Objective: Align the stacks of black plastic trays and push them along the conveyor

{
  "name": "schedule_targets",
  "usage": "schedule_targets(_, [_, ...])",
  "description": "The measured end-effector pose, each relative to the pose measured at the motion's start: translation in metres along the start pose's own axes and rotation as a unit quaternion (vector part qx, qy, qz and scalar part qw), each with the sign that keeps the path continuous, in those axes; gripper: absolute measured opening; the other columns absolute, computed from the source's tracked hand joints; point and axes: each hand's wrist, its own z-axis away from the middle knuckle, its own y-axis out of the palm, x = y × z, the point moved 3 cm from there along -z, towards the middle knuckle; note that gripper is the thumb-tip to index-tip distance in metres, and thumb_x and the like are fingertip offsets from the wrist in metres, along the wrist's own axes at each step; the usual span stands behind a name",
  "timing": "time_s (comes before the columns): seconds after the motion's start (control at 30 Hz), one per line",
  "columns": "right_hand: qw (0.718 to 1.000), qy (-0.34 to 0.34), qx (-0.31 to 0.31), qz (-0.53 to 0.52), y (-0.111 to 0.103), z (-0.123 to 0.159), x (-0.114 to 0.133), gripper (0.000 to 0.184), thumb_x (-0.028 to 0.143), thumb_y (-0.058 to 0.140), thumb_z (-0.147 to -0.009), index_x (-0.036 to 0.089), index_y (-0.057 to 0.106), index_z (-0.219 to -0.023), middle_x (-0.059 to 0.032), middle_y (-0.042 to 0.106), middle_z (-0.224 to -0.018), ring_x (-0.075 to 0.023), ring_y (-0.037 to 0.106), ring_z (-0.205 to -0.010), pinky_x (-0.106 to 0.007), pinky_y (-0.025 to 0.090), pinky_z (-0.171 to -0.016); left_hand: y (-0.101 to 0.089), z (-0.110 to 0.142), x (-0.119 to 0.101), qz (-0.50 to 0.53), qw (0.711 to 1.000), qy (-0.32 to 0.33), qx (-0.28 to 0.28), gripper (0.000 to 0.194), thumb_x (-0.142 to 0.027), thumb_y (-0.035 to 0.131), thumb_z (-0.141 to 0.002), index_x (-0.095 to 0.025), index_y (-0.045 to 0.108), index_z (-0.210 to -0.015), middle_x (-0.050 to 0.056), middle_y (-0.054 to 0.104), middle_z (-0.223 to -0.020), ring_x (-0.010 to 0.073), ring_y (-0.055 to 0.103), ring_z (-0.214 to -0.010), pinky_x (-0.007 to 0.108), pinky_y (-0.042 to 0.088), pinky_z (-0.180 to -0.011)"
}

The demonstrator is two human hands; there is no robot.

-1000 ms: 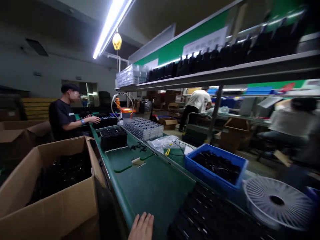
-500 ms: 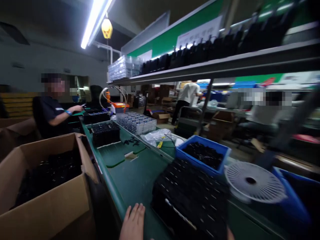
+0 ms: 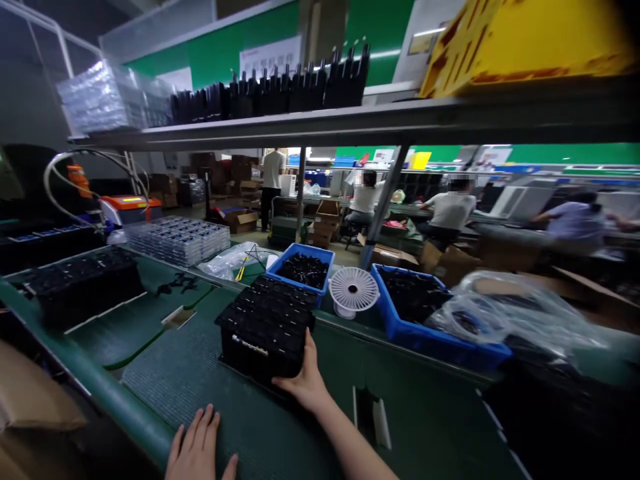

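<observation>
The near corner of a black plastic tray stack point(image 3: 265, 327) is grasped by the right hand point(image 3: 305, 379), with the fingers cupped against its side. The stack sits upright on a ribbed grey mat point(image 3: 170, 380), which is laid on a green worktop point(image 3: 95, 400). The left hand point(image 3: 197, 447) is released, lying flat and open on the worktop with the fingers spread, near the mat's front edge and apart from the stack.

Farther left on the worktop, a second black tray stack point(image 3: 83, 287) is placed. Just behind the held stack, a blue crate of black parts point(image 3: 300, 267) is set beside a small white desk fan point(image 3: 353, 290). To the right, a larger blue crate point(image 3: 410, 313) is partly covered by a clear plastic bag point(image 3: 480, 317). Stacked clear trays point(image 3: 177, 240) and a loose plastic bag point(image 3: 225, 267) are seen beyond, with an orange-topped machine point(image 3: 130, 208) at the left.

Black items point(image 3: 300, 87) and a yellow crate point(image 3: 525, 47) are stored on a metal shelf point(image 3: 350, 127) overhead. Co-workers point(image 3: 450, 210) are seen at benches in the background.
</observation>
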Motion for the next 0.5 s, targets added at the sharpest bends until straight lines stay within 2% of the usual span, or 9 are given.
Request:
schedule_targets(0.13, [1.0, 0.017, 0.009, 0.005, 0.002, 0.0, -0.004, 0.131, 0.041, 0.081, -0.051, 0.022, -0.012, -0.141, -0.0129, -0.005, -0.15, -0.0278, 0.0, -0.137, -0.047, 0.01, -0.111, -0.017, -0.001, -0.008, 0.01, 0.998, -0.028, 0.057, 0.061, -0.05, 0.044, -0.074, -0.015, 0.054, -0.124, 0.007, 0.044, -0.135, 0.0285, 0.039, -0.126, 0.05, 0.026, -0.105])
schedule_targets(0.27, [0.998, 0.064, 0.006, 0.021, -0.014, 0.019, 0.004, 0.132, 0.04, 0.081, -0.05, 0.021, -0.012, -0.142, -0.0121, -0.008, -0.15, -0.0263, -0.003, -0.137, -0.044, 0.008, -0.111, -0.031, -0.003, -0.015, 0.01, 0.992, -0.039, 0.118, 0.065, -0.054, 0.038, -0.077, -0.015, 0.049, -0.128, 0.006, 0.039, -0.139, 0.0281, 0.034, -0.13, 0.049, 0.023, -0.107])
schedule_targets(0.33, [0.995, 0.092, -0.019, 0.027, -0.032, 0.031, 0.006, 0.124, 0.04, 0.078, -0.054, 0.021, -0.008, -0.143, -0.011, -0.002, -0.15, -0.0252, 0.002, -0.138, -0.042, 0.011, -0.111, -0.035, -0.005, -0.016, 0.003, 0.989, -0.042, 0.144, 0.067, -0.054, 0.036, -0.077, -0.014, 0.046, -0.13, 0.006, 0.036, -0.141, 0.0281, 0.03, -0.131, 0.049, 0.021, -0.108])
schedule_targets(0.4, [0.988, 0.135, -0.079, 0.019, -0.055, 0.044, 0.002, 0.111, 0.042, 0.071, -0.062, 0.022, -0.001, -0.143, -0.0106, 0.012, -0.149, -0.0248, 0.013, -0.136, -0.042, 0.017, -0.11, -0.036, -0.006, -0.015, -0.001, 0.986, -0.043, 0.164, 0.069, -0.054, 0.036, -0.077, -0.013, 0.042, -0.132, 0.006, 0.031, -0.143, 0.0281, 0.026, -0.133, 0.05, 0.018, -0.108])
schedule_targets(0.5, [0.954, 0.235, -0.187, -0.015, -0.09, 0.059, -0.013, 0.091, 0.047, 0.061, -0.068, 0.021, 0.015, -0.142, -0.0126, 0.031, -0.141, -0.0276, 0.03, -0.13, -0.041, 0.03, -0.104, -0.031, -0.006, -0.016, 0.018, 0.976, -0.057, 0.208, 0.072, -0.055, 0.04, -0.074, -0.013, 0.041, -0.132, 0.008, 0.03, -0.142, 0.0307, 0.027, -0.132, 0.053, 0.019, -0.107])
